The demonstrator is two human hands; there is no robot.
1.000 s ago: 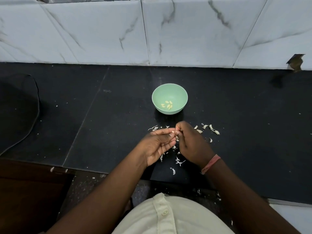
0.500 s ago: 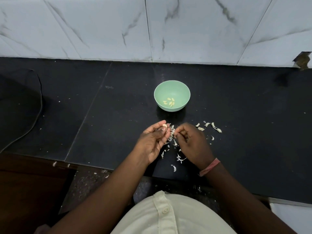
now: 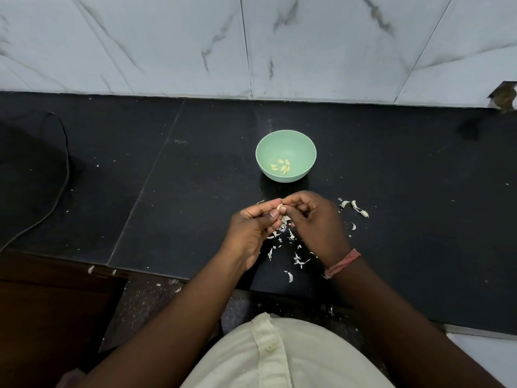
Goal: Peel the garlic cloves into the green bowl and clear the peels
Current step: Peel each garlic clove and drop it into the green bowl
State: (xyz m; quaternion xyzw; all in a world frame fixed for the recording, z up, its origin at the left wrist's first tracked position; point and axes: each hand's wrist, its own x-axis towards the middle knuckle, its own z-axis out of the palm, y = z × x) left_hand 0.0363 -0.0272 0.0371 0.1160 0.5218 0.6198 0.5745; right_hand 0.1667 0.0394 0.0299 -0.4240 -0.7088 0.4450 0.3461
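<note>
The garlic clove (image 3: pixel 280 210) shows only as a pale sliver, the rest covered by the fingers (image 3: pixel 275 217) of the left hand (image 3: pixel 253 233) and by the right hand (image 3: pixel 316 222); whether skin clings to it is too small to tell; some peels (image 3: pixel 299 259) on the counter (image 3: pixel 195 208) lie hidden under both hands; the dark mat (image 3: pixel 30 169) is cut off by the left edge.

Both forearms reach forward from the bottom of the view and converge at the middle. The left hand (image 3: pixel 251 233) is turned palm up, fingers curled, thumb and fingertips pinching a clove (image 3: pixel 280 209). The right hand (image 3: pixel 316 222) faces knuckles up, its fingers curled in, fingertips meeting the left hand's at the clove.
</note>
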